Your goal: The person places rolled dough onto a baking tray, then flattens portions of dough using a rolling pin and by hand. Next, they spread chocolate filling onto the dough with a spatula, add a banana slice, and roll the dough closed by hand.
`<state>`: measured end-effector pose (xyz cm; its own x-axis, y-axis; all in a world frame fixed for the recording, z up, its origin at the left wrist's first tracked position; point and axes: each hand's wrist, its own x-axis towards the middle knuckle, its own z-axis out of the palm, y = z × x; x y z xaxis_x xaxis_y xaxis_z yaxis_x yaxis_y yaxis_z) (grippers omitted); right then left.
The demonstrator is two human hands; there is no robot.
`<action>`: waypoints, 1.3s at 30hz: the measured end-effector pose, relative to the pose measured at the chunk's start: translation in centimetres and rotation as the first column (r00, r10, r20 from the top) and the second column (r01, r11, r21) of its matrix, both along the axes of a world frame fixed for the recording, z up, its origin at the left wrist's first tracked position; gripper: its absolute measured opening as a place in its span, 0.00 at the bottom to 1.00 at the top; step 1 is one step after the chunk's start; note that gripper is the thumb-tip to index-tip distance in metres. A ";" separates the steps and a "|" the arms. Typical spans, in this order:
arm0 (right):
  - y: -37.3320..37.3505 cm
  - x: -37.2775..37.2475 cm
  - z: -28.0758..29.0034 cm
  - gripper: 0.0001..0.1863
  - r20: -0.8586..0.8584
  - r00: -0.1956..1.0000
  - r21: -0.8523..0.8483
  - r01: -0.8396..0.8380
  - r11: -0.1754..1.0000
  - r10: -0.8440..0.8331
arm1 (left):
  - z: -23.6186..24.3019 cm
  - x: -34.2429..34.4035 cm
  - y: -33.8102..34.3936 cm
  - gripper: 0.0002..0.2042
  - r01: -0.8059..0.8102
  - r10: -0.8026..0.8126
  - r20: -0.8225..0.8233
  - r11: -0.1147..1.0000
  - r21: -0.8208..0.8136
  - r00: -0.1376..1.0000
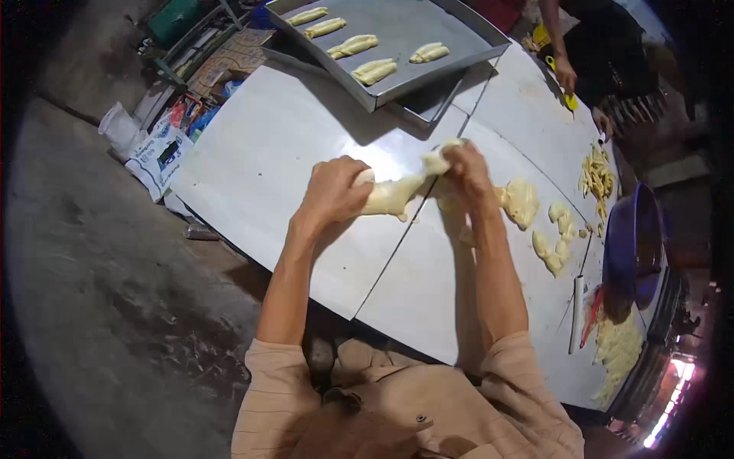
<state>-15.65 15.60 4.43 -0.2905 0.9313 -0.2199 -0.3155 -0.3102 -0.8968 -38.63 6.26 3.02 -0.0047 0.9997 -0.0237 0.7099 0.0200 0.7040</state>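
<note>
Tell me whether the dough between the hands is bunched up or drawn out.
Drawn out: the pale dough spans the gap between the left hand and the right hand, a strip longer than it is wide.

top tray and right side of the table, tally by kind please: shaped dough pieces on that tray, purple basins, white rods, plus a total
Shaped dough pieces on the top tray: 5
Purple basin: 1
White rod: 1
Total in view: 7
</note>
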 end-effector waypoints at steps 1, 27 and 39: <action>-0.1 0.8 1.2 0.15 0.034 0.999 0.023 0.037 0.999 -0.038 | -0.2 -0.1 -0.2 0.17 -0.026 0.028 -0.022 0.997 0.071 0.999; -25.4 9.6 -6.3 0.44 0.928 0.345 0.352 -0.690 0.632 -0.140 | -0.2 6.6 -13.5 0.23 -0.277 0.390 0.679 0.920 -0.275 0.622; -25.2 22.5 -1.1 0.27 0.858 0.396 0.406 -0.132 0.904 -0.327 | -0.4 18.6 -14.4 0.40 0.133 0.128 0.772 0.955 -0.266 0.623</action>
<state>6.89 -9.61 3.34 -0.0384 0.9975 0.0593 0.7311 0.0685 -0.6788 -20.06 -8.12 2.64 0.1484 0.9475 -0.2832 -0.0977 0.2990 0.9492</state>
